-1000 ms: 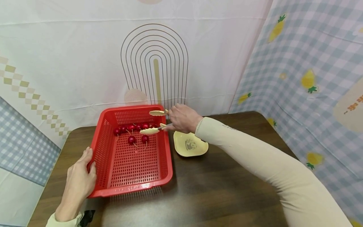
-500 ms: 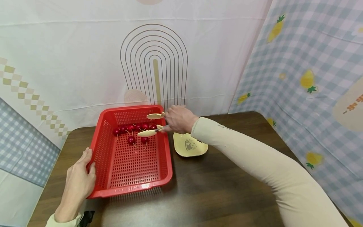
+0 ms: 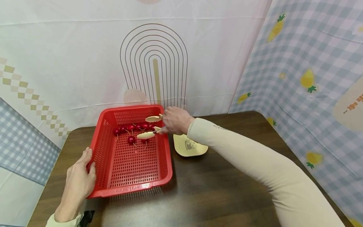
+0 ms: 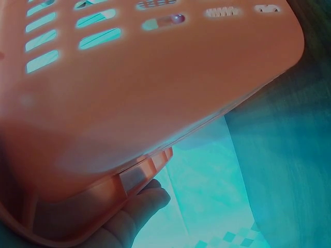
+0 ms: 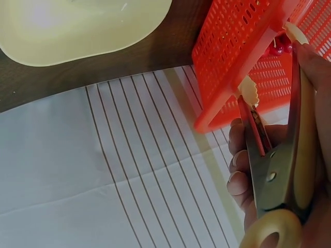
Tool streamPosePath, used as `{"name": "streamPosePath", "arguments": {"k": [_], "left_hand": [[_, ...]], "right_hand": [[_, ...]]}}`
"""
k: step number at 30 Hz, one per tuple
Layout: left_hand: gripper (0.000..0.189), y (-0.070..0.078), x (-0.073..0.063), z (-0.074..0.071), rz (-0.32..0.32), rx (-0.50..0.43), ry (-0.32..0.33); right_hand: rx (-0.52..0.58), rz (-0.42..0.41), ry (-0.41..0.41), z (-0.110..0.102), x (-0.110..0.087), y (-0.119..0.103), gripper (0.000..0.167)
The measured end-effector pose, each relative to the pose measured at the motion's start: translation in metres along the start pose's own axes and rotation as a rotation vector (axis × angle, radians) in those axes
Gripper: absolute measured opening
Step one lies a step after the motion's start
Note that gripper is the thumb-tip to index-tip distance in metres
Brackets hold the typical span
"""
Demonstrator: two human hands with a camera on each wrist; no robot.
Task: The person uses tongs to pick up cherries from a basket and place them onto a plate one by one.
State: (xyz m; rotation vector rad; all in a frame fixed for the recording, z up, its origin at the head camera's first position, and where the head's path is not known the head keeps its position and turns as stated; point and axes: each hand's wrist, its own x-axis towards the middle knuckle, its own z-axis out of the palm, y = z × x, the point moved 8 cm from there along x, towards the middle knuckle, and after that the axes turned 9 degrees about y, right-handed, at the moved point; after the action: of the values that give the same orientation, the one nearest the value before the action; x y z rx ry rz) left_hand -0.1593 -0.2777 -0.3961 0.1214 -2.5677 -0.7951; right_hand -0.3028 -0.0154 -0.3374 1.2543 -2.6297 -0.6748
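A red perforated plastic basket (image 3: pixel 136 170) sits on the table, with several dark red cherries (image 3: pixel 131 140) on stems lying mostly toward its back. My left hand (image 3: pixel 80 176) grips the basket's left rim; in the left wrist view its fingers (image 4: pixel 147 204) show against that rim. In my right hand (image 3: pixel 177 120) are tongs (image 3: pixel 146 135) with cream scalloped tips, held over the basket's back right side. The tong arms stand apart with nothing seen between the tips. One tip partly covers a cherry at the right. In the right wrist view, fingers wrap around the metal tongs (image 5: pixel 276 178).
A pale yellow dish (image 3: pixel 195 151) with a panda print stands right of the basket, partly under the right wrist. Behind the dark wooden table (image 3: pixel 227 189) hangs a white patterned cloth (image 3: pixel 85 63). A blue checked cloth (image 3: pixel 297 104) hangs on the right.
My right hand has moved slightly left and down with the tongs, bringing the lower tip over the right-hand cherry. My left hand and the basket have stayed put.
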Motion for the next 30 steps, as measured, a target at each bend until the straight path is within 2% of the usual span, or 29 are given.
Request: {"name": "streamPosePath", "arguments": {"k": [14,21,30], "left_hand": [[0.052,-0.001,0.000,0.001,-0.004,0.001,-0.005],[0.052,-0.001,0.000,0.001,0.001,-0.003,0.000],[0.051,-0.001,0.001,0.002,0.007,0.001,0.006]], "right_hand": [[-0.021,-0.022,-0.006,0.000,0.007,-0.011,0.068],[-0.020,-0.020,0.021,-0.002,0.012,-0.016,0.064],[-0.037,-0.015,0.002,-0.004,0.014,-0.022,0.059]]}}
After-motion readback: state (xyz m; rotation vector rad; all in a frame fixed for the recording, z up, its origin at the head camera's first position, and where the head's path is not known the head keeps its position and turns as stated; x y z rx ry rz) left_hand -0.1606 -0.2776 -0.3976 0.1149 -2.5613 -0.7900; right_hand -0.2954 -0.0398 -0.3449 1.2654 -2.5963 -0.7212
